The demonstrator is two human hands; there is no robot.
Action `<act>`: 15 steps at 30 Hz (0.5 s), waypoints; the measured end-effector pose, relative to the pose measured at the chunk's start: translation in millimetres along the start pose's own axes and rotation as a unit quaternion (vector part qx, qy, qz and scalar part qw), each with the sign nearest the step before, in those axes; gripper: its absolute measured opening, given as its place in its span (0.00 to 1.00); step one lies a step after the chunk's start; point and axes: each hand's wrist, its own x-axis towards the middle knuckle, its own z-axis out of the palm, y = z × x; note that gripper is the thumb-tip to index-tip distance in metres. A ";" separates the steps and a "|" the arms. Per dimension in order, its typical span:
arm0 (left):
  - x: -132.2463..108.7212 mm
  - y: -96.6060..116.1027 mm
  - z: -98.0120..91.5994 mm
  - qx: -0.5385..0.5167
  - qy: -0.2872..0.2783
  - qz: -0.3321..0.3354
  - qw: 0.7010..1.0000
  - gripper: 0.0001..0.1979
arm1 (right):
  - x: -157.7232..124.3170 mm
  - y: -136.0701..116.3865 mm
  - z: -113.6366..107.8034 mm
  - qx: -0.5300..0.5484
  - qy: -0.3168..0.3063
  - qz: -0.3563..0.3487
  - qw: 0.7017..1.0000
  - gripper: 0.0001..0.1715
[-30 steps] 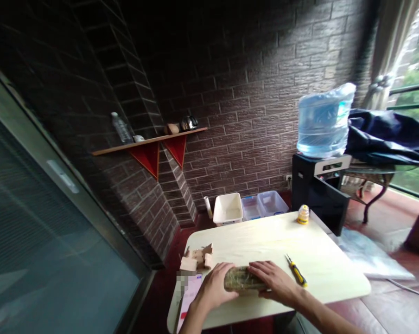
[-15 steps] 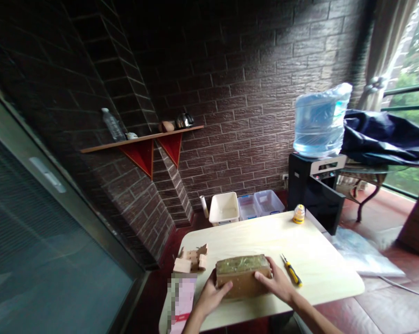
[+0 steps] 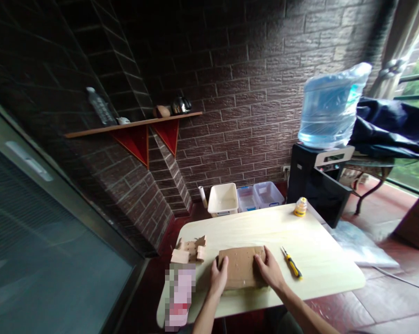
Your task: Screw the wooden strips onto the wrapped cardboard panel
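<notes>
Block (image 3: 242,268) — brown, flat, dotted with holes — clamped between left hand (image 3: 218,277) and right hand (image 3: 269,271).

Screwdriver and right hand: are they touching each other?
Apart. The head view shows a strip of bare table between the screwdriver and the right hand, which lies on the block.

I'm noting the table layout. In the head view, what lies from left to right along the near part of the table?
wooden pieces → left hand → brown block → right hand → yellow screwdriver
</notes>
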 end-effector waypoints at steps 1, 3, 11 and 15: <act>-1.1 -1.7 1.8 0.006 0.013 0.011 1.000 0.30 | -2.5 2.4 1.5 -0.014 0.013 -0.010 1.000 0.47; -5.3 -3.7 4.8 0.019 0.028 0.069 0.997 0.33 | -6.9 3.6 3.7 -0.040 0.017 -0.048 0.998 0.48; -15.6 -11.0 9.0 0.062 0.010 0.174 0.983 0.33 | -5.0 4.0 -4.3 -0.014 -0.085 -0.110 0.990 0.43; -13.6 -15.1 11.0 0.051 0.014 0.161 0.985 0.30 | -1.9 6.9 -5.0 0.012 -0.085 -0.112 0.990 0.41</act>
